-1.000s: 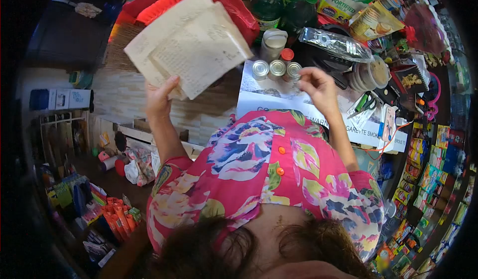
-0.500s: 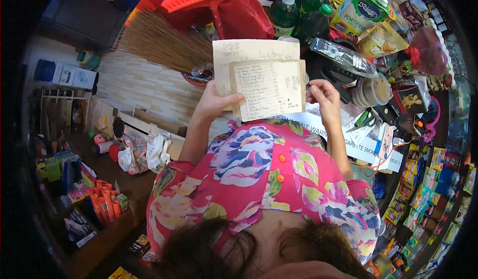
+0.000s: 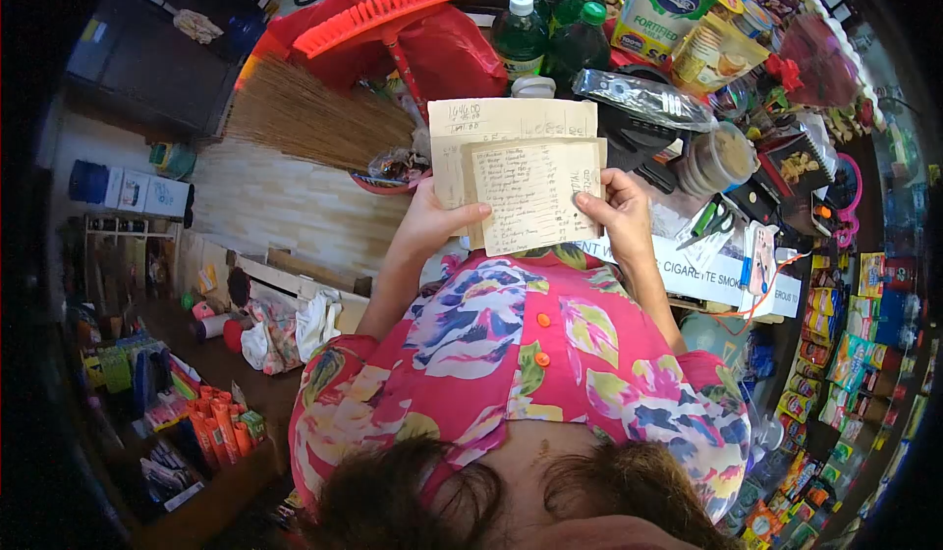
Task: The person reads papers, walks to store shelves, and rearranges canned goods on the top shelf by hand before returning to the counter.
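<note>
Two or more sheets of handwritten paper are held up in front of my chest. The smaller list lies over a larger sheet, whose top and left edges show behind it. My left hand grips the left side, thumb across the front of the papers. On the right edge, my right hand pinches the list with its thumb on top and fingers behind. Columns of handwriting cover the list, with more written sideways along its right side.
Beyond the papers are a red broom, a stick broom, green bottles and a milk box. To the right lie scissors, a round plastic tub and a printed sign. Hanging sachets line the far right.
My right thumb has come onto the front of the list, and the hand now grips its right edge more fully. The papers sit slightly lower as the view has shifted.
</note>
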